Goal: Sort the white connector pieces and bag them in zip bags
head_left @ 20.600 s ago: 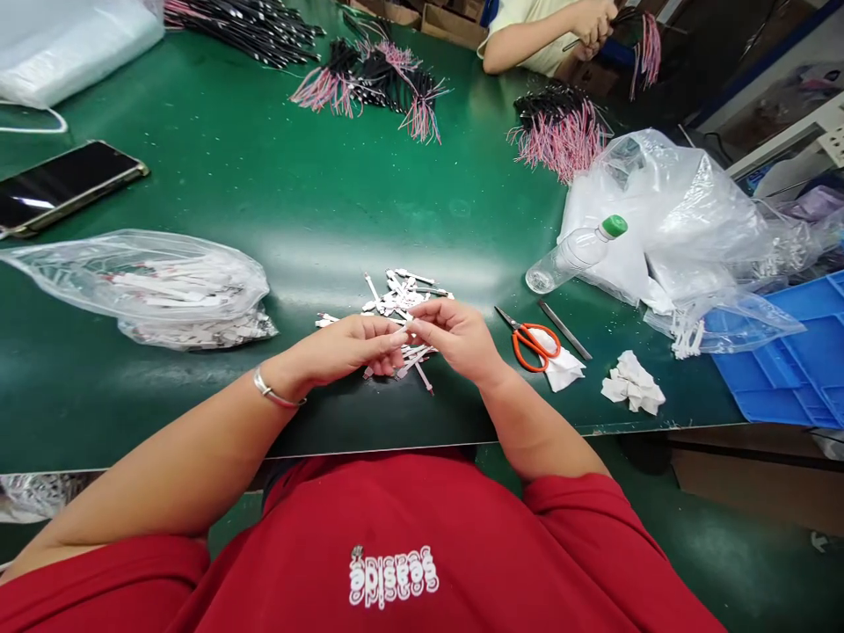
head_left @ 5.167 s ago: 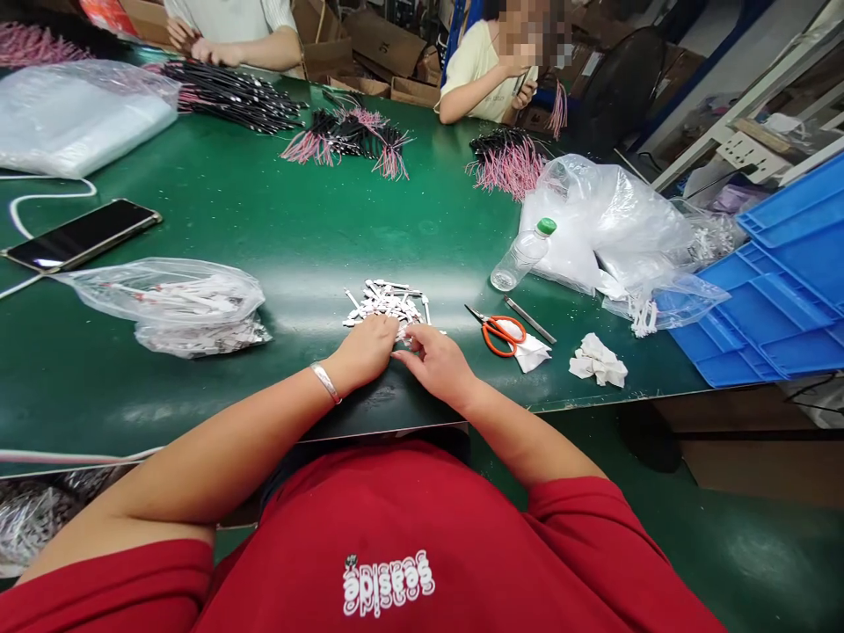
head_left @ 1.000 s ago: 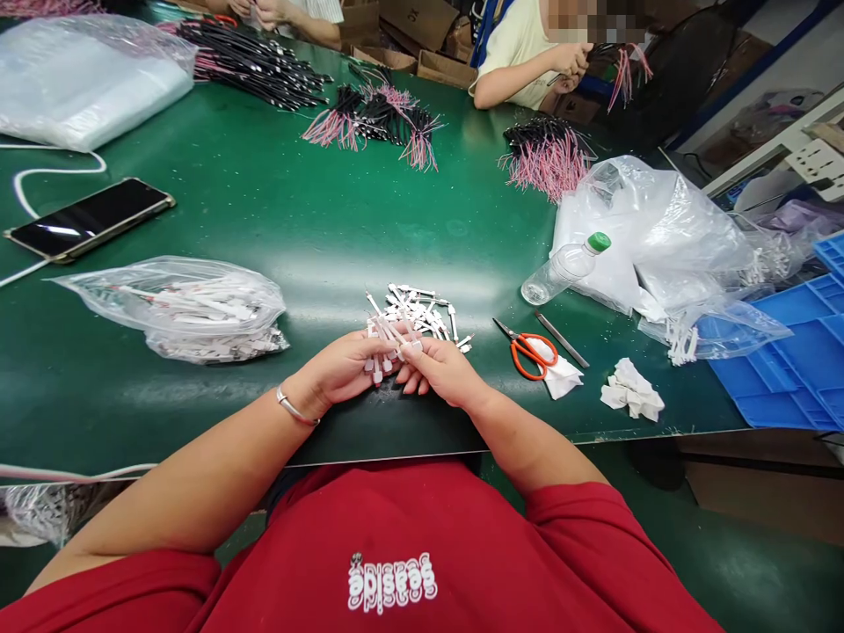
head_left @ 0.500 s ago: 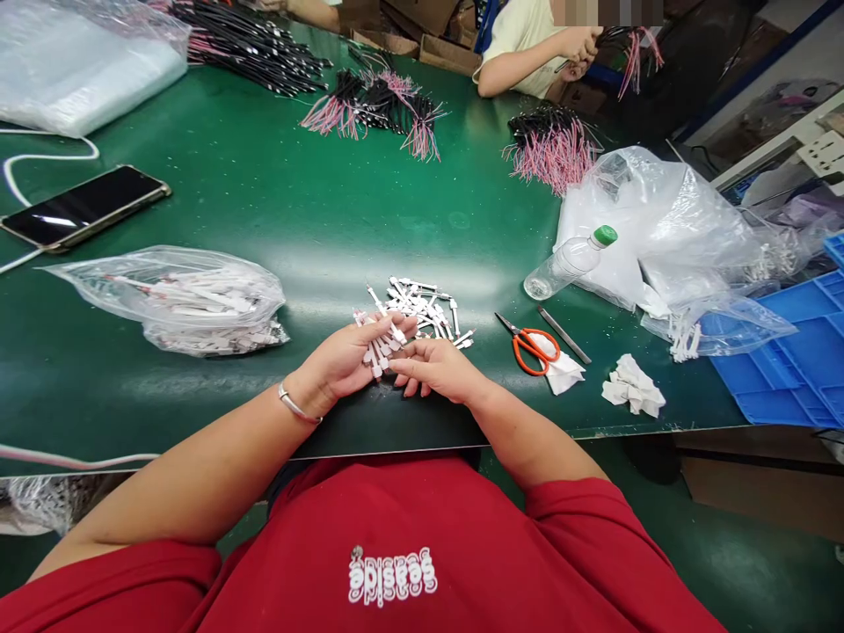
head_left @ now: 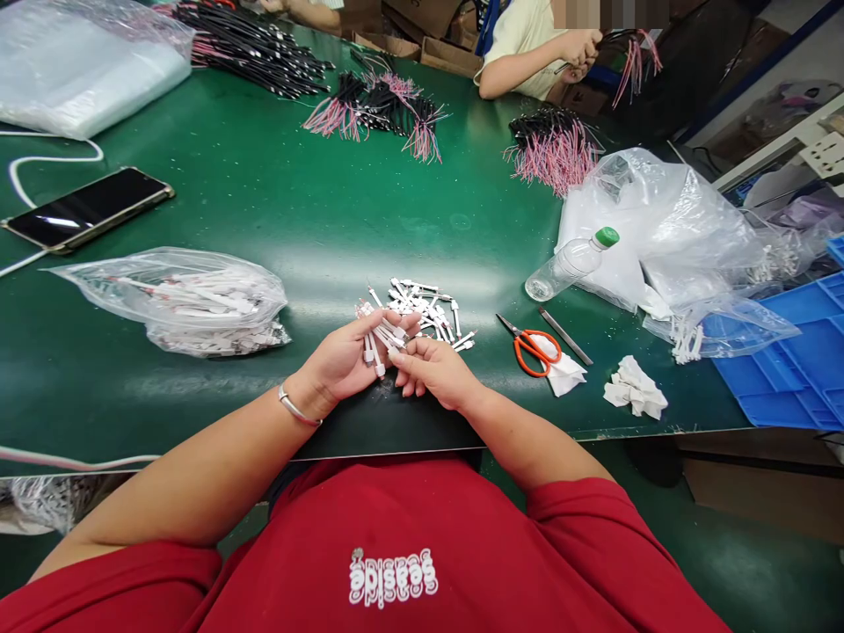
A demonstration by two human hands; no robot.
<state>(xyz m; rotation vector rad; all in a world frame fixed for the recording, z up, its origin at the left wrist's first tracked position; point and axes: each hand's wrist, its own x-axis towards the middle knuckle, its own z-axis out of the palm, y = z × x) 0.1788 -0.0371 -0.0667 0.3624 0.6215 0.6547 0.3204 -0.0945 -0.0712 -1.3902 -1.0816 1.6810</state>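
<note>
My left hand [head_left: 346,360] lies palm up near the table's front edge, fingers curled round a bunch of small white connector pieces [head_left: 377,341]. My right hand [head_left: 432,369] rests beside it, fingertips pinched at the end of that bunch. Just beyond both hands is a loose pile of the same white pieces [head_left: 425,308] on the green table [head_left: 296,220].
A clear bag of white pieces [head_left: 191,303] lies left, a phone [head_left: 85,207] farther left. Orange scissors [head_left: 537,345], a metal tool [head_left: 565,336], a plastic bottle [head_left: 572,262], crumpled paper [head_left: 634,396], plastic bags [head_left: 665,233] and blue trays [head_left: 801,352] are right. Wire bundles [head_left: 379,105] and another person's hands [head_left: 584,44] are across.
My left hand has turned more palm up with the bunch of white pieces. My right hand has drawn slightly nearer, its fingertips back at the bunch's end.
</note>
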